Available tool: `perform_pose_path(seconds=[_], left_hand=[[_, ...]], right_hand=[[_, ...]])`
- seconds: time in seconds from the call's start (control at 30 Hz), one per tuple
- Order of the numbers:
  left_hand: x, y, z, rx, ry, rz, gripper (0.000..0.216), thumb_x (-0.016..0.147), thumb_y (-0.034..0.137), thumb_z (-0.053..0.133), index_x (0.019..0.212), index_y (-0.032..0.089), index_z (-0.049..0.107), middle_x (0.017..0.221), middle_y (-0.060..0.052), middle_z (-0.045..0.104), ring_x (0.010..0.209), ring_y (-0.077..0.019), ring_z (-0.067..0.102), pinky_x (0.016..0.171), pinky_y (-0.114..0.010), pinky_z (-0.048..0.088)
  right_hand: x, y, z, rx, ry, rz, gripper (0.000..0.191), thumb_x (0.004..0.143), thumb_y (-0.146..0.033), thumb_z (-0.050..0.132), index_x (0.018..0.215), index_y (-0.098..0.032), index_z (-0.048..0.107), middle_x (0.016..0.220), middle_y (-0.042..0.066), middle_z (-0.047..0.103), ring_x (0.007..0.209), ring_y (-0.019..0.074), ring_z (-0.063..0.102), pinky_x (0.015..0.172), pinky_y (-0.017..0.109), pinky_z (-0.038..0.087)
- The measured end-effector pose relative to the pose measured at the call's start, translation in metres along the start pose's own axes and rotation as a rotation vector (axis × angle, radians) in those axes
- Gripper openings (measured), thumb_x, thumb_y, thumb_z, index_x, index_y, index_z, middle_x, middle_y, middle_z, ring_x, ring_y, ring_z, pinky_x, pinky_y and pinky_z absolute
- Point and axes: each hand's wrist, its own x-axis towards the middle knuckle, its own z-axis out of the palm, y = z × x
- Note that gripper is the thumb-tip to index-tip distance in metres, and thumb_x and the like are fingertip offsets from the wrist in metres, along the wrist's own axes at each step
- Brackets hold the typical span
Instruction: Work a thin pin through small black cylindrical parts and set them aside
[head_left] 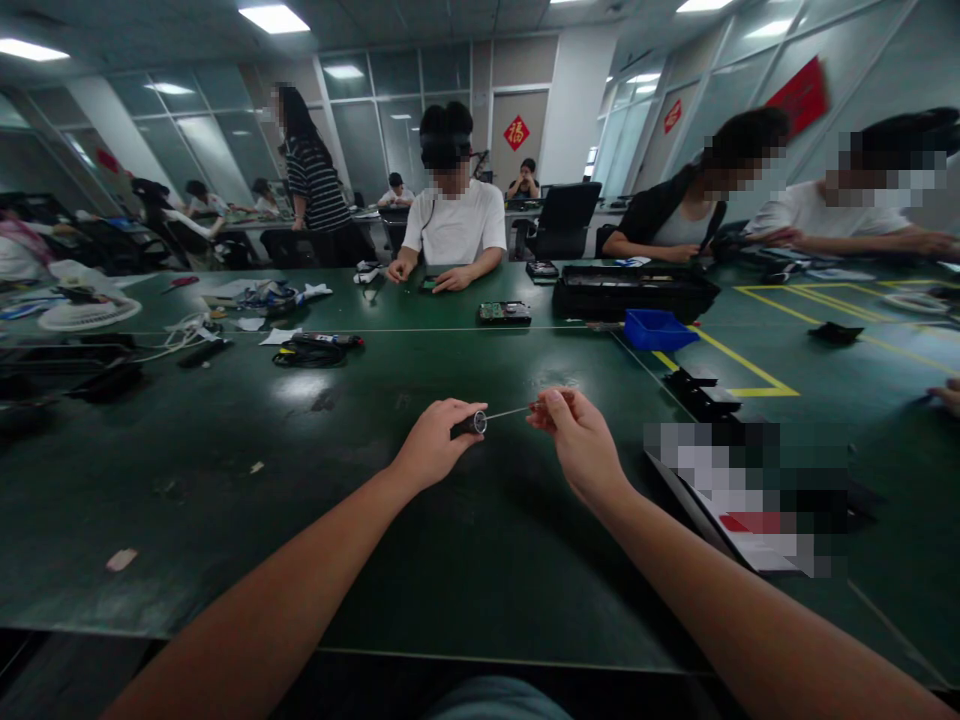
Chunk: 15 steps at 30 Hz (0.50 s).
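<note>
My left hand [439, 440] is closed around a short black cylinder [478, 422], whose round end has a pale rim and faces right, towards the camera. From beside that end a thin metal rod [507, 413] runs to the fingertips of my right hand [574, 430], which pinch its far end. Whether the rod enters the cylinder or only passes by it is too small to tell. Both hands are held above the green tabletop [465, 560], a short gap apart.
Across the table a person in a white shirt [457, 230] handles a small green board. Ahead lie a hard drive [505, 313], a blue bin [660, 330], a black tray [634, 293] and coiled black cable [315, 350]. Black parts [701, 395] and papers [720, 500] lie right.
</note>
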Motion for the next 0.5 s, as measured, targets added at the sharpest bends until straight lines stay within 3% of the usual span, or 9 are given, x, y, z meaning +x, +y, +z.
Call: perform_pose_path(seconds=[0.2, 0.5], left_hand=[[-0.001, 0.002, 0.002, -0.013, -0.007, -0.005, 0.045, 0.088, 0.019, 0.068, 0.132, 0.027, 0.062, 0.121, -0.006, 0.066, 0.114, -0.0238, 0.056, 0.101, -0.043, 0.044], [0.0, 0.005, 0.002, 0.002, -0.022, -0.042, 0.045, 0.087, 0.02, 0.068, 0.132, 0.027, 0.063, 0.119, -0.006, 0.066, 0.113, -0.0245, 0.056, 0.1, -0.043, 0.045]], right_hand=[[-0.006, -0.008, -0.001, -0.308, -0.013, -0.158, 0.029, 0.098, -0.047, 0.048, 0.098, -0.021, 0.061, 0.084, 0.004, 0.067, 0.08, 0.02, 0.064, 0.078, 0.038, 0.05], [-0.01, -0.017, 0.0, -0.446, -0.017, -0.233, 0.025, 0.099, -0.042, 0.045, 0.098, -0.022, 0.059, 0.084, 0.005, 0.068, 0.08, 0.021, 0.066, 0.076, 0.036, 0.048]])
